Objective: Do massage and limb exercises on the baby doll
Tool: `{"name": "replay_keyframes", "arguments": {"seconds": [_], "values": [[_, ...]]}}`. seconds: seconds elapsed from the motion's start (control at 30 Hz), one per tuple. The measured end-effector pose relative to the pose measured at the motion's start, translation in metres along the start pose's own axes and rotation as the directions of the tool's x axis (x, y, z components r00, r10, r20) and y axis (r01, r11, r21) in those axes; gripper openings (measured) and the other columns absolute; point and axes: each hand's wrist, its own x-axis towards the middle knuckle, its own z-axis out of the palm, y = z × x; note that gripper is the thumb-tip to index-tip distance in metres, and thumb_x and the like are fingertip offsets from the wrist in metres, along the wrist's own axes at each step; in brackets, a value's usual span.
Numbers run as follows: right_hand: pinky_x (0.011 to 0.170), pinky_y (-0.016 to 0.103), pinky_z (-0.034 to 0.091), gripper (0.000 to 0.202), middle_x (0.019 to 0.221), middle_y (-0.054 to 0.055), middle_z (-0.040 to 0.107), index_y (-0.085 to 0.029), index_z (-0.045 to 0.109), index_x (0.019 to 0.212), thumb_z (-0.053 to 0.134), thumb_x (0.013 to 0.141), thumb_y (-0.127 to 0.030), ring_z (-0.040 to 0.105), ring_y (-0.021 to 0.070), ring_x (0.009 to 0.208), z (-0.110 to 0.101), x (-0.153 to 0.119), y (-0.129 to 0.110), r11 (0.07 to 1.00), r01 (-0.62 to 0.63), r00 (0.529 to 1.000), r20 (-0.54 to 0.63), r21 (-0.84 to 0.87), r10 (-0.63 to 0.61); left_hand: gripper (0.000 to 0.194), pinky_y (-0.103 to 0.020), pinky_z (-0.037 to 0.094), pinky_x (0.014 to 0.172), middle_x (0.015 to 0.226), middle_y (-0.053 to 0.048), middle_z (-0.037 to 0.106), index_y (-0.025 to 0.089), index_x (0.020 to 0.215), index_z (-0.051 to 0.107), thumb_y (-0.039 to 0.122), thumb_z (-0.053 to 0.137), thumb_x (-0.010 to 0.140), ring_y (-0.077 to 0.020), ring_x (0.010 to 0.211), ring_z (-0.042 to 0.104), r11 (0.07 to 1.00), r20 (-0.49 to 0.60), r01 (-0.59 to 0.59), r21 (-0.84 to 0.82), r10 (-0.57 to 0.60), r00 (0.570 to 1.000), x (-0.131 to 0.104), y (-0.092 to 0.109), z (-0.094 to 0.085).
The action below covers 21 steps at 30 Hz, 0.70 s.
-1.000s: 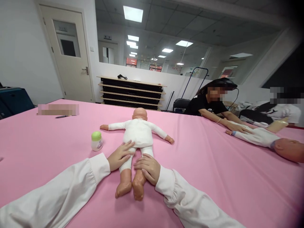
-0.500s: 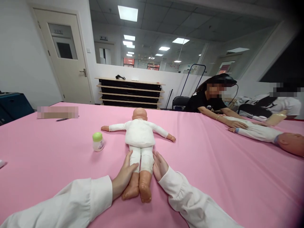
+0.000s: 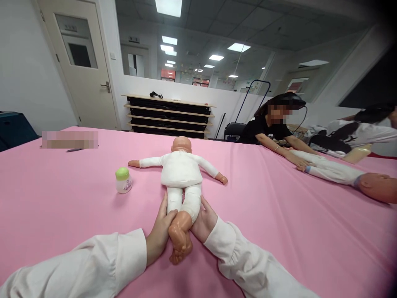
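Left grip (image 3: 161,231), right grip (image 3: 204,219) hold doll (image 3: 180,169) by legs (image 3: 192,199); green-lidded jar (image 3: 123,181) nearby.

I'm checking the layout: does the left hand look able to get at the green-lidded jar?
Probably yes: only pink cloth shows between left hand and jar, though that hand is holding the doll.

Ceiling panels (image 3: 169,7): washed-out white rectangles in the window (image 3: 198,68), with dim grey ceiling around them.
Bench (image 3: 279,231): softly, fairly evenly lit; its right side falls away into a dark, smeared picture border.
Doll (image 3: 181,169): white clothes pale; a soft shadow by its feet, toward the bench's near edge.
Jar (image 3: 123,181): faint shadow on its near side; label print too small to read.
Door (image 3: 77,62): tilted by wide-angle stretch.
Pixel blocks: one by the bench's far left corner, another over a person's head (image 3: 281,111).
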Motion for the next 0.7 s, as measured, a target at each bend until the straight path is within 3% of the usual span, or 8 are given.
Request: {"name": "replay_keyframes", "arguments": {"seconds": [0.1, 0.2, 0.37, 0.53, 0.6, 0.7], "values": [[0.106, 0.046, 0.031, 0.064, 0.131, 0.015, 0.049, -0.013, 0.033, 0.135, 0.018, 0.089, -0.054, 0.054, 0.0237, 0.114, -0.002, -0.007, -0.002, 0.987, -0.100, 0.994, -0.037, 0.125, 0.105, 0.061, -0.039, 0.038, 0.106, 0.144, -0.005, 0.036, 0.026, 0.146, -0.003, 0.031, 0.027, 0.093, -0.0196, 0.127, 0.042, 0.999, 0.000, 0.024, -0.046, -0.024, 1.000, -0.007, 0.008, -0.001], [0.105, 0.046, 0.031, 0.066, 0.128, 0.016, 0.051, -0.013, 0.034, 0.135, 0.017, 0.088, -0.057, 0.054, 0.0240, 0.113, -0.001, -0.011, -0.003, 0.976, -0.113, 0.993, -0.025, 0.187, 0.119, 0.062, -0.039, 0.035, 0.108, 0.148, -0.004, 0.027, 0.024, 0.147, 0.001, 0.034, 0.028, 0.092, -0.0209, 0.132, 0.034, 0.995, 0.002, 0.013, -0.098, -0.013, 1.000, -0.013, 0.018, 0.000], [0.099, 0.050, 0.035, 0.078, 0.125, 0.019, 0.052, -0.011, 0.035, 0.136, 0.012, 0.085, -0.066, 0.053, 0.0287, 0.113, 0.003, -0.017, 0.002, 0.976, -0.126, 0.985, 0.137, 0.178, 0.102, 0.065, -0.037, 0.027, 0.112, 0.152, 0.000, 0.010, 0.024, 0.146, 0.005, 0.038, 0.034, 0.089, -0.0213, 0.139, 0.014, 0.976, -0.055, 0.017, -0.217, -0.030, 0.998, -0.017, 0.026, -0.004], [0.102, 0.050, 0.033, 0.090, 0.129, 0.023, 0.047, -0.004, 0.037, 0.134, 0.004, 0.081, -0.068, 0.046, 0.0309, 0.121, 0.006, -0.023, 0.013, 0.969, -0.202, 0.954, 0.253, 0.143, 0.162, 0.064, -0.036, 0.026, 0.113, 0.152, 0.001, 0.012, 0.026, 0.145, 0.010, 0.039, 0.036, 0.088, -0.0203, 0.140, 0.011, 0.990, -0.081, 0.021, -0.139, -0.032, 0.996, -0.017, 0.021, -0.007], [0.102, 0.050, 0.032, 0.084, 0.130, 0.022, 0.046, -0.004, 0.035, 0.136, 0.012, 0.081, -0.063, 0.046, 0.0308, 0.121, 0.007, -0.024, 0.015, 0.958, -0.245, 0.949, 0.238, 0.149, 0.206, 0.060, -0.035, 0.029, 0.112, 0.151, 0.000, 0.016, 0.026, 0.144, 0.013, 0.038, 0.035, 0.089, -0.0206, 0.139, 0.013, 0.994, -0.082, 0.031, -0.103, -0.039, 0.996, -0.019, 0.019, -0.006], [0.099, 0.050, 0.035, 0.073, 0.125, 0.018, 0.053, -0.005, 0.030, 0.138, 0.033, 0.075, -0.042, 0.052, 0.0288, 0.115, 0.004, -0.023, 0.013, 0.928, -0.308, 0.946, 0.171, 0.212, 0.275, 0.057, -0.039, 0.029, 0.111, 0.150, -0.003, 0.020, 0.026, 0.141, 0.016, 0.038, 0.036, 0.089, -0.0217, 0.139, 0.017, 0.997, -0.125, 0.047, -0.055, -0.054, 0.991, -0.012, 0.019, -0.008]]}}
